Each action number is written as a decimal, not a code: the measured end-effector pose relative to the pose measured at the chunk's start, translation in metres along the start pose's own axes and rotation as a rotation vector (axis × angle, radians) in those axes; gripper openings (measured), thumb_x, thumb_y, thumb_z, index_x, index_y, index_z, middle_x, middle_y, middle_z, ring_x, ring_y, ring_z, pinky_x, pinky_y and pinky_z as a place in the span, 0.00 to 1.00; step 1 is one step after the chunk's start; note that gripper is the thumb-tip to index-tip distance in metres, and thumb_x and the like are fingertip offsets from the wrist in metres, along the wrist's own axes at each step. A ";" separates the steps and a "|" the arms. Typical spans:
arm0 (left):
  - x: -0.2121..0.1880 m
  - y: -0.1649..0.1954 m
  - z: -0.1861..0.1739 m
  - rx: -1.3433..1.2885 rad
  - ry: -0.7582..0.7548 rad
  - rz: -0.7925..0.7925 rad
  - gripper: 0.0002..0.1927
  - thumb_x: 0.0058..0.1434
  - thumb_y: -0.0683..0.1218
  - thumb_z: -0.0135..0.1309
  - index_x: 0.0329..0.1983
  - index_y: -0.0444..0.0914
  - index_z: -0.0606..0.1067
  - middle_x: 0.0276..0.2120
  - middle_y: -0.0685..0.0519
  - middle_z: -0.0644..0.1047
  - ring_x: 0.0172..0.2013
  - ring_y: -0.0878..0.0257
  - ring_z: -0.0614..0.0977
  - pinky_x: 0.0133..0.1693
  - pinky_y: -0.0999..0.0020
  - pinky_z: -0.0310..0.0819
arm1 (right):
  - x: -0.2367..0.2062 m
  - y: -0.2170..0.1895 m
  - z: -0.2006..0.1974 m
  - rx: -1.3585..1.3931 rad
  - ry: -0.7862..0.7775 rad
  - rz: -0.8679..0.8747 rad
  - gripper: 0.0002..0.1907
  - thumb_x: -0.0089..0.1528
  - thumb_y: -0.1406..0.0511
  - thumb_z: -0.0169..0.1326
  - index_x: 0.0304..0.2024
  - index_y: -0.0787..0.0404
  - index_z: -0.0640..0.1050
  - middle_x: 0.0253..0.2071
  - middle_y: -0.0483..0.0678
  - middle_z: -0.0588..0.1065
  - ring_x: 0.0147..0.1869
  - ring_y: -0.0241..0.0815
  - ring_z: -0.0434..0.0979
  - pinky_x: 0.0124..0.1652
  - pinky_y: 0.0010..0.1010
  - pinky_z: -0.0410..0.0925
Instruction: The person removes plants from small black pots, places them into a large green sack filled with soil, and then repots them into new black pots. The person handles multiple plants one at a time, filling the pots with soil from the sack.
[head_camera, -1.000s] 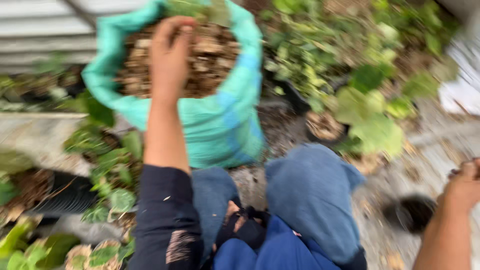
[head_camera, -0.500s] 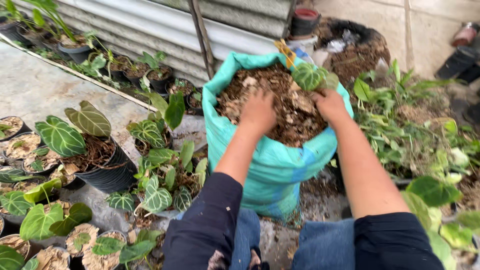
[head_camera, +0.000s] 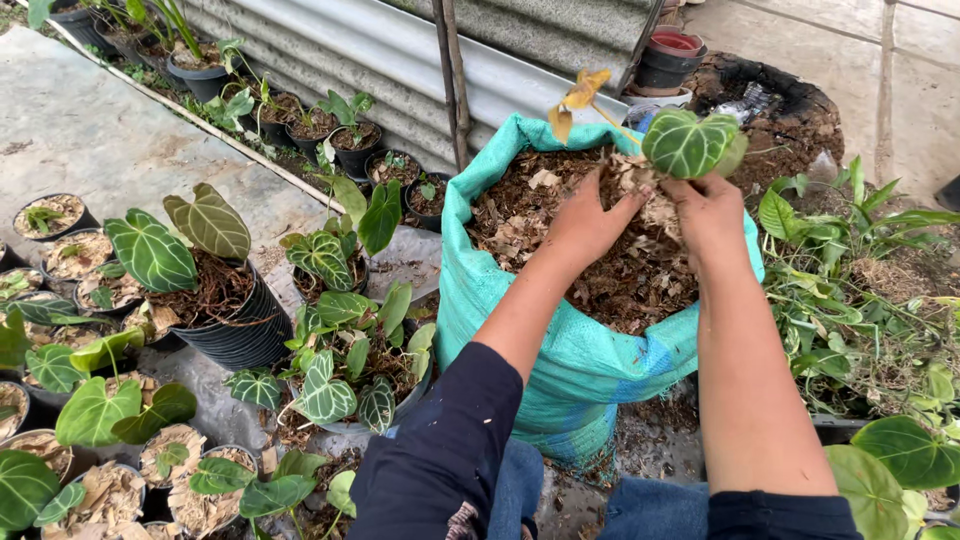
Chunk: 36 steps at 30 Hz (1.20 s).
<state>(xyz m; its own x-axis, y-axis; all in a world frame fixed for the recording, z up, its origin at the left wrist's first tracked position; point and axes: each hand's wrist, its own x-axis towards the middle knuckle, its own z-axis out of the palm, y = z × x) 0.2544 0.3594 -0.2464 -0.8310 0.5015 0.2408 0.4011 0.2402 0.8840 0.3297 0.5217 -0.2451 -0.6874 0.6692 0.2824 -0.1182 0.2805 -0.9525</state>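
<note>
Head view: the left hand (head_camera: 588, 222) and right hand (head_camera: 708, 208) were cupped together at upper centre of the frame, grasping the bark-wrapped root ball of a small plant (head_camera: 688, 142) so the loose mix stayed around its roots. They held it over the open teal sack (head_camera: 560, 340) of bark mulch, which would catch whatever crumbled off. Black potted plants (head_camera: 215, 290) stood at left.

Black pots (head_camera: 236, 330) of veined-leaf plants (head_camera: 152, 252) crowd the ground at left, small pots (head_camera: 312, 126) line the corrugated metal wall (head_camera: 400, 50), and a red pot (head_camera: 672, 46) stands behind.
</note>
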 end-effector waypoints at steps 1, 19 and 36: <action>0.003 -0.005 0.005 -0.001 -0.001 -0.009 0.43 0.56 0.62 0.59 0.69 0.37 0.63 0.58 0.37 0.74 0.58 0.40 0.75 0.58 0.51 0.69 | 0.000 0.005 0.000 -0.008 -0.036 -0.008 0.12 0.65 0.67 0.60 0.51 0.64 0.82 0.49 0.50 0.81 0.51 0.39 0.78 0.53 0.30 0.69; -0.009 0.018 0.018 0.244 0.342 0.162 0.32 0.54 0.59 0.61 0.59 0.40 0.75 0.58 0.42 0.71 0.60 0.45 0.70 0.57 0.42 0.57 | 0.008 0.039 -0.032 0.183 -0.135 -0.075 0.12 0.64 0.72 0.60 0.50 0.60 0.79 0.48 0.44 0.79 0.53 0.37 0.77 0.56 0.30 0.69; 0.005 0.002 0.035 0.070 0.277 0.148 0.20 0.58 0.56 0.60 0.50 0.44 0.81 0.43 0.46 0.83 0.46 0.50 0.84 0.49 0.53 0.74 | -0.011 0.024 -0.006 0.026 -0.213 -0.106 0.13 0.66 0.71 0.51 0.52 0.67 0.80 0.51 0.48 0.80 0.46 0.34 0.80 0.45 0.28 0.75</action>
<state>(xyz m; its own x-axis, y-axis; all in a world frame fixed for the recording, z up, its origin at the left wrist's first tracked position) 0.2649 0.3917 -0.2575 -0.8313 0.2920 0.4730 0.5428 0.2430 0.8039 0.3386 0.5253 -0.2708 -0.8054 0.4762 0.3530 -0.2139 0.3218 -0.9223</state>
